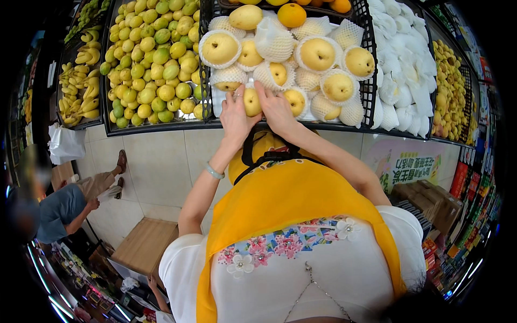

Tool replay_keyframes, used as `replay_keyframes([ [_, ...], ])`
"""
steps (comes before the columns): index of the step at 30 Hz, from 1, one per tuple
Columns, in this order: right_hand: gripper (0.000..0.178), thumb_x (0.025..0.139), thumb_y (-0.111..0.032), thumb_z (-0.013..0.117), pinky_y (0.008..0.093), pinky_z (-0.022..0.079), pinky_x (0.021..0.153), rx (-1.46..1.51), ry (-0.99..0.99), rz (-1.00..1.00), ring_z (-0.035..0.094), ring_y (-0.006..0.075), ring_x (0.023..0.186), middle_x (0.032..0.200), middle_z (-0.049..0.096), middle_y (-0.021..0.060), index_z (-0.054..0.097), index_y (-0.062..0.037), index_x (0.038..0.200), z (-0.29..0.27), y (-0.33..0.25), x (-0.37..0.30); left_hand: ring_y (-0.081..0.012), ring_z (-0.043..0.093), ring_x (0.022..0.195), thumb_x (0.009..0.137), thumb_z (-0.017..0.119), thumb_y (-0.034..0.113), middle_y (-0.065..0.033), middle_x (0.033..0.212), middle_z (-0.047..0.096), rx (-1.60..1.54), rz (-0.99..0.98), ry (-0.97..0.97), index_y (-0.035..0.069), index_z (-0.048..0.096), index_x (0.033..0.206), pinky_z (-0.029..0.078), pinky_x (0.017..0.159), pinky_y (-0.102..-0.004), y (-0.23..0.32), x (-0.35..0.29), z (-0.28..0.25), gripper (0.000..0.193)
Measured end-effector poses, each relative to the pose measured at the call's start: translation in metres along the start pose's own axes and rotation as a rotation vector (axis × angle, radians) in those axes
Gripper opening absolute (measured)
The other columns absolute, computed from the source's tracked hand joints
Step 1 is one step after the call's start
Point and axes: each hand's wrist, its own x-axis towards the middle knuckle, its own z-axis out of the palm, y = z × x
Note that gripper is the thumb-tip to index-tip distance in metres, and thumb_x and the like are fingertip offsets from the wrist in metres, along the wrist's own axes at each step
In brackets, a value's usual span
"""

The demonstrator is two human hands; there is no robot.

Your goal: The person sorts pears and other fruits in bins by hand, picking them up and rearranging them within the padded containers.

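Between my two hands is a yellow pear (251,102) at the front edge of a black crate (368,81). My left hand (235,117) is closed against its left side, with the fingertips at its top. My right hand (276,112) closes on it from the right, fingers pointing away from me. Pears in white foam net sleeves surround my hands, among them a large pear (219,48) at the back left and another pear (294,101) right beside my right hand. My palms and the underside of the held pear are hidden.
Left of the crate lie yellow-green round fruits (161,56), then bananas (81,81). White-wrapped fruits (401,64) fill the section to the right. Oranges (292,15) sit behind the pears. Another person (70,207) stands at the left, near a cardboard box (145,245).
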Motion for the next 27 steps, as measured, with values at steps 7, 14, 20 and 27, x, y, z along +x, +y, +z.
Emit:
replay_keyframes([
  [7, 0.067, 0.067, -0.008, 0.07, 0.0364, 0.049, 0.062, 0.133, -0.118, -0.03, 0.065, 0.0297, 0.075, 0.081, 0.064, 0.0158, 0.041, 0.0004, 0.126, -0.009, 0.008, 0.009, -0.0371, 0.051, 0.104, 0.055, 0.086, 0.035, -0.0179, 0.117, 0.047, -0.028, 0.065, -0.017, 0.009, 0.04, 0.134, 0.046, 0.085, -0.0408, -0.004, -0.004, -0.009, 0.095],
  [14, 0.028, 0.078, -0.013, 0.067, 0.0319, 0.049, 0.06, 0.583, 0.169, 0.167, 0.064, 0.0244, 0.069, 0.077, 0.065, 0.011, 0.062, -0.0022, 0.103, -0.096, 0.031, 0.023, -0.0322, 0.057, 0.096, 0.074, 0.075, 0.023, -0.0201, 0.11, 0.053, -0.348, 0.127, 0.121, -0.001, 0.048, 0.123, 0.047, 0.08, -0.0381, 0.024, 0.027, -0.06, 0.061],
  [20, 0.049, 0.077, -0.045, 0.067, 0.0333, 0.047, 0.059, 0.388, 0.424, 0.392, 0.062, 0.0242, 0.066, 0.069, 0.061, 0.0088, 0.062, -0.0008, 0.096, -0.114, 0.055, 0.115, -0.0232, 0.062, 0.076, 0.083, 0.063, 0.035, -0.0115, 0.083, 0.064, -0.571, -0.15, 0.184, 0.001, 0.057, 0.108, 0.048, 0.068, -0.0325, 0.057, 0.117, -0.051, 0.043],
  [27, 0.033, 0.075, -0.031, 0.064, 0.0324, 0.049, 0.06, 0.506, 0.111, 0.296, 0.062, 0.0227, 0.062, 0.066, 0.062, 0.0103, 0.061, 0.0012, 0.082, -0.099, 0.095, 0.122, -0.0244, 0.063, 0.07, 0.071, 0.065, 0.034, -0.0114, 0.076, 0.064, -0.462, -0.205, 0.083, 0.001, 0.064, 0.085, 0.049, 0.067, -0.0343, 0.059, 0.155, -0.038, 0.036],
])
